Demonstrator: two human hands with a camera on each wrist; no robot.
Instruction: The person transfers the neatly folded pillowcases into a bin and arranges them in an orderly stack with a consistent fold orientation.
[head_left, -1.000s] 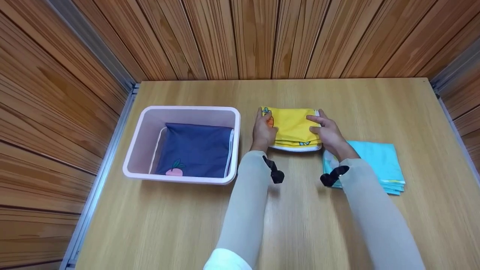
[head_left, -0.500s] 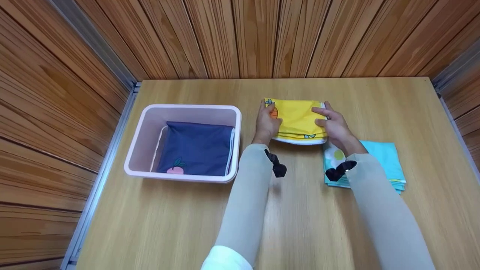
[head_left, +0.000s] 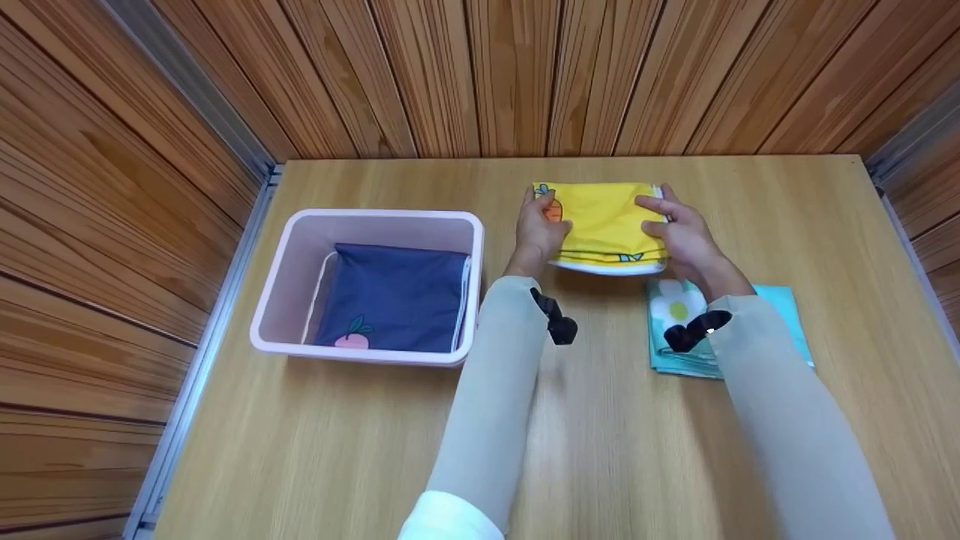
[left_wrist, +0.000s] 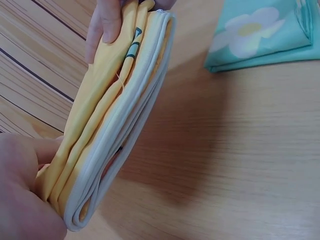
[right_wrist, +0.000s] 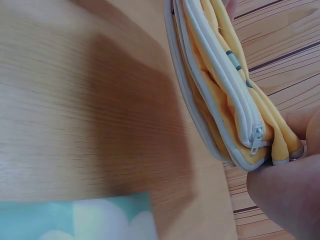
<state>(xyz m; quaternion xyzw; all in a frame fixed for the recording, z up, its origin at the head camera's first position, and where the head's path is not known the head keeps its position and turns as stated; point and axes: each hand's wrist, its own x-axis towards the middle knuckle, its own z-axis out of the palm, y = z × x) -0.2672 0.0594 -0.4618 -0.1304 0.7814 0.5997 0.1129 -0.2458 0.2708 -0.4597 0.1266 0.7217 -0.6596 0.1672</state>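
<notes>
A folded yellow zippered cloth cover (head_left: 604,221) with a carrot print and white edging is held above the table between both hands. My left hand (head_left: 538,232) grips its left end, thumb on top. At the other end my right hand (head_left: 694,240) pinches it, thumb and fingers spread over the top face. In the left wrist view the stacked layers of the cover (left_wrist: 100,110) hang over a shadow on the wood. The right wrist view shows a zipper pull (right_wrist: 256,137) at its corner, close to the right hand (right_wrist: 290,195).
On the left stands a pale pink plastic bin (head_left: 386,214) with a folded navy cloth (head_left: 397,292) inside, printed with a pink fruit. A folded turquoise cloth (head_left: 679,304) with a white flower lies partly under the right forearm. Wood-plank walls (head_left: 510,82) bound the table.
Both hands have carried the yellow cover away from the body and slightly to the right. The right sleeve now overlaps a different part of the turquoise cloth, exposing its flower. The bin stays put.
</notes>
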